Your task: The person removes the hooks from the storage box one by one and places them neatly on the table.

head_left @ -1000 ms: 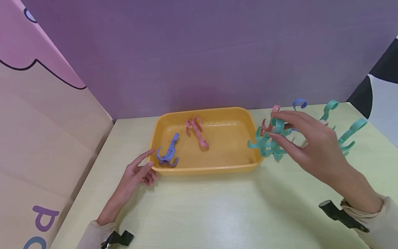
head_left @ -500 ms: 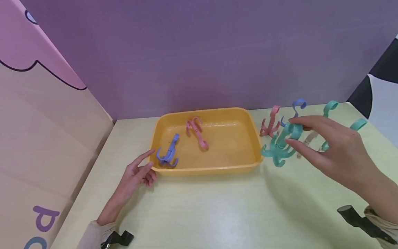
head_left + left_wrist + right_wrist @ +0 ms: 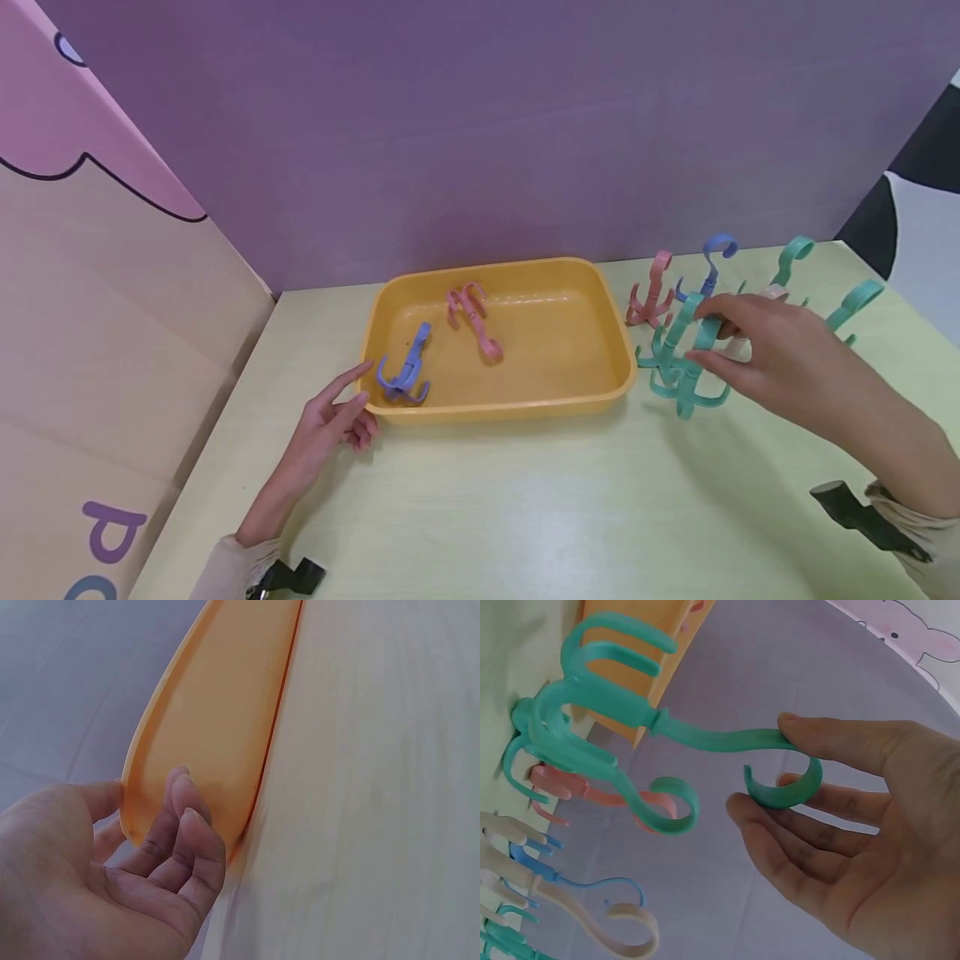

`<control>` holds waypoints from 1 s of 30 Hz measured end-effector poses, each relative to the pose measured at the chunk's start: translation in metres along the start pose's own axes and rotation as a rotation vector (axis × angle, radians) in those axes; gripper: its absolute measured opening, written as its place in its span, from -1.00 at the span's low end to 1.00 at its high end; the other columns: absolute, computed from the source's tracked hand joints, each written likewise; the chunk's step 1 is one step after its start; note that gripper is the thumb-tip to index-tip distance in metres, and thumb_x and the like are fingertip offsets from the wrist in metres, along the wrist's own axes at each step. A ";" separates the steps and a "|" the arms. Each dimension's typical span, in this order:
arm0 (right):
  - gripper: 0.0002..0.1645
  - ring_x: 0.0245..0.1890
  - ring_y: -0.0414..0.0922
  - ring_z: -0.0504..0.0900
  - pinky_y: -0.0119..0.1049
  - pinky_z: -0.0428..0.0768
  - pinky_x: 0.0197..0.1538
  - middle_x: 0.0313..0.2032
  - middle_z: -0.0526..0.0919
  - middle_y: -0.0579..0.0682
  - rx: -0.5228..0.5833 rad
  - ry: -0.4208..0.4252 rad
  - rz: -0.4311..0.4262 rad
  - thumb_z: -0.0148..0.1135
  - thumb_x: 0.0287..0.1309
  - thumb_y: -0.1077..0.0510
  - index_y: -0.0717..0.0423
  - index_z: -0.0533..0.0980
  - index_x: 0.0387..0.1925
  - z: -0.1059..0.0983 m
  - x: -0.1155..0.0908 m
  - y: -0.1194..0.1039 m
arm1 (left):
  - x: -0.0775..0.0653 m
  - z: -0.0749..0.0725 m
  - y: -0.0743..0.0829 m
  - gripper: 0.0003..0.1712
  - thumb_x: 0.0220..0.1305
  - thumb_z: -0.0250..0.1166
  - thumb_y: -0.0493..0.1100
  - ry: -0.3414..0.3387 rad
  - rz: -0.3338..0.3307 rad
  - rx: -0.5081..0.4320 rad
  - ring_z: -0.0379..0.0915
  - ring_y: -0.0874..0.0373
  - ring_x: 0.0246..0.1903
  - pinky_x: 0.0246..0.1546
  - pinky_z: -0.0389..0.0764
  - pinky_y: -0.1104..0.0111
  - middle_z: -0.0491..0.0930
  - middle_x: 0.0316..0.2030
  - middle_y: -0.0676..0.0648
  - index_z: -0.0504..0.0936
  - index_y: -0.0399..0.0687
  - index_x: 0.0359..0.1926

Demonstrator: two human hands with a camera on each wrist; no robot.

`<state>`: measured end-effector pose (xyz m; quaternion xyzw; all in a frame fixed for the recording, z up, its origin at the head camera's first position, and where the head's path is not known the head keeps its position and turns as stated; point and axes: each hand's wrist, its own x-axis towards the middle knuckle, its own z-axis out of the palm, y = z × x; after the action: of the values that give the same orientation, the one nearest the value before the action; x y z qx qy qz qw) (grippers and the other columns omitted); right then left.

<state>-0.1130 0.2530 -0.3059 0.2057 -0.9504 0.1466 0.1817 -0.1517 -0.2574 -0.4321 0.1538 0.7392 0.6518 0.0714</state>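
Observation:
My right hand [image 3: 787,358] pinches the curled top of a green claw hook [image 3: 720,739] between thumb and fingers, its prongs hanging low over the table's right side. Just behind it, partly overlapped in the head view, stands another green claw hook [image 3: 678,325]. At the left end of the yellow tray [image 3: 495,412], my left hand [image 3: 322,429] touches the rim with its index finger and thumb. Its other fingers bend loosely beside the tray in the left wrist view. Inside the tray lie a blue claw hook [image 3: 408,367] and a pink claw hook [image 3: 476,321].
Beyond my right hand stand a red claw hook [image 3: 654,296], a blue claw hook [image 3: 710,267] and two more green ones. A beige claw hook [image 3: 592,922] is mostly hidden behind the hand in the head view. A purple wall [image 3: 480,125] rises behind the table.
My right hand has carried the green claw hook rightward from beside the tray's right end, then lowered it a little towards me. The left hand and tray have stayed put.

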 end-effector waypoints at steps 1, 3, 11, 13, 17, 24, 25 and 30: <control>-0.45 -0.34 -0.09 0.64 -0.12 0.61 -0.31 -0.34 0.68 -0.07 0.002 -0.024 0.015 0.61 -0.12 0.14 0.20 0.57 -0.07 0.002 0.001 0.001 | 0.000 0.000 0.000 -0.44 0.55 0.05 -0.16 0.000 0.002 -0.001 0.51 0.08 -0.60 -0.52 0.62 0.32 0.63 -0.49 -0.17 0.22 -0.11 0.48; -0.48 -0.34 -0.10 0.65 -0.18 0.62 -0.34 -0.35 0.69 -0.06 0.008 -0.070 0.039 0.59 -0.06 0.12 0.22 0.57 -0.08 0.005 0.002 0.004 | 0.000 -0.001 -0.001 -0.44 0.55 0.05 -0.17 0.002 0.004 -0.001 0.51 0.08 -0.60 -0.53 0.62 0.32 0.63 -0.49 -0.18 0.23 -0.11 0.48; -0.52 -0.50 -0.16 0.54 -0.24 0.56 -0.46 -0.46 0.63 -0.10 -0.017 -0.192 0.094 0.57 -0.01 0.01 0.21 0.55 -0.19 0.013 0.005 0.004 | -0.002 -0.002 0.000 -0.44 0.55 0.06 -0.15 0.010 -0.001 0.016 0.52 0.07 -0.60 -0.52 0.63 0.30 0.62 -0.49 -0.21 0.23 -0.12 0.48; -0.50 -0.55 -0.19 0.46 -0.29 0.47 -0.51 -0.50 0.57 -0.13 -0.032 -0.207 0.114 0.56 0.00 -0.06 0.19 0.54 -0.21 0.013 0.004 0.002 | -0.003 -0.002 0.000 -0.44 0.55 0.06 -0.15 0.013 -0.003 0.021 0.52 0.07 -0.60 -0.52 0.63 0.30 0.62 -0.49 -0.21 0.23 -0.12 0.48; -0.46 -0.54 -0.18 0.52 -0.21 0.57 -0.48 -0.47 0.63 -0.08 -0.029 -0.220 0.142 0.52 0.03 -0.14 0.19 0.55 -0.20 0.011 0.003 -0.002 | -0.003 -0.003 0.001 -0.44 0.55 0.06 -0.16 0.013 -0.002 0.026 0.52 0.05 -0.60 -0.52 0.63 0.29 0.62 -0.49 -0.23 0.23 -0.13 0.48; -0.48 -0.42 -0.09 0.65 -0.01 0.67 -0.31 -0.40 0.70 -0.02 -0.020 -0.215 0.131 0.46 0.10 -0.13 0.18 0.56 -0.13 0.007 0.003 -0.004 | -0.003 -0.003 0.002 -0.44 0.55 0.05 -0.15 0.015 -0.001 0.029 0.51 0.05 -0.60 -0.53 0.63 0.30 0.62 -0.49 -0.24 0.22 -0.13 0.48; -0.48 -0.42 -0.08 0.66 -0.01 0.67 -0.31 -0.40 0.70 -0.02 -0.021 -0.210 0.124 0.45 0.12 -0.13 0.19 0.56 -0.12 0.006 0.003 -0.005 | -0.003 -0.003 0.002 -0.44 0.55 0.05 -0.15 0.015 -0.002 0.029 0.51 0.05 -0.60 -0.53 0.63 0.30 0.62 -0.49 -0.22 0.22 -0.13 0.48; -0.52 -0.39 -0.03 0.66 0.04 0.64 -0.32 -0.35 0.70 0.04 -0.051 -0.158 0.102 0.40 0.19 -0.10 0.20 0.57 -0.08 0.004 0.001 -0.007 | -0.003 -0.001 0.001 -0.44 0.55 0.05 -0.15 0.009 0.000 0.023 0.52 0.05 -0.60 -0.53 0.62 0.30 0.63 -0.49 -0.20 0.23 -0.11 0.48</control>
<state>-0.1116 0.2454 -0.3078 0.1631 -0.9744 0.1150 0.1034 -0.1495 -0.2592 -0.4310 0.1516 0.7470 0.6439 0.0664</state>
